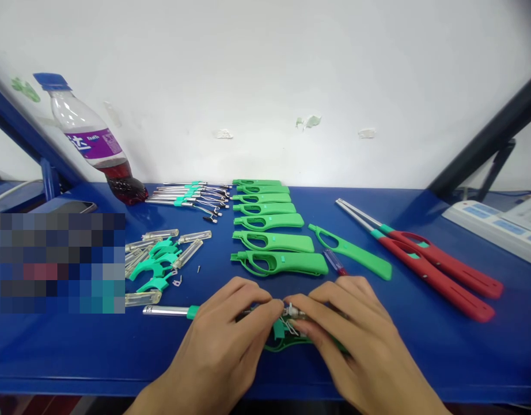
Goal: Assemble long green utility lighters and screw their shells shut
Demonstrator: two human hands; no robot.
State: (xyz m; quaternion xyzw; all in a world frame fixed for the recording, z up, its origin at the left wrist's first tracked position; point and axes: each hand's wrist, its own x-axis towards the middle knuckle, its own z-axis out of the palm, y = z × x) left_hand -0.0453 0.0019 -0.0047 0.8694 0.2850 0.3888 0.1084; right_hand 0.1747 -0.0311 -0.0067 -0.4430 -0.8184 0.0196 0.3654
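At the table's front, my left hand [231, 334] bends over a half-built lighter with a metal tube [166, 311] sticking out to the left. Its thumb and forefinger are pinched near thin wires; what exactly they grip is hidden. My right hand [356, 334] closes on a small clear gas tank, its pale valve [294, 311] showing between the fingertips. Below both hands lies an open green lighter shell [287, 347], largely covered by my fingers. A teal trigger [279, 329] sits in it. Just beyond my right hand is a screwdriver [335, 262] with a purple handle.
Several green shells [300, 263] form a column behind. Left are loose clear tanks [190, 253], teal triggers [148, 268], metal tubes with wires [183, 202] and a leaning bottle [97, 138]. Two red lighters [433, 276] and a white power strip [494, 222] lie right.
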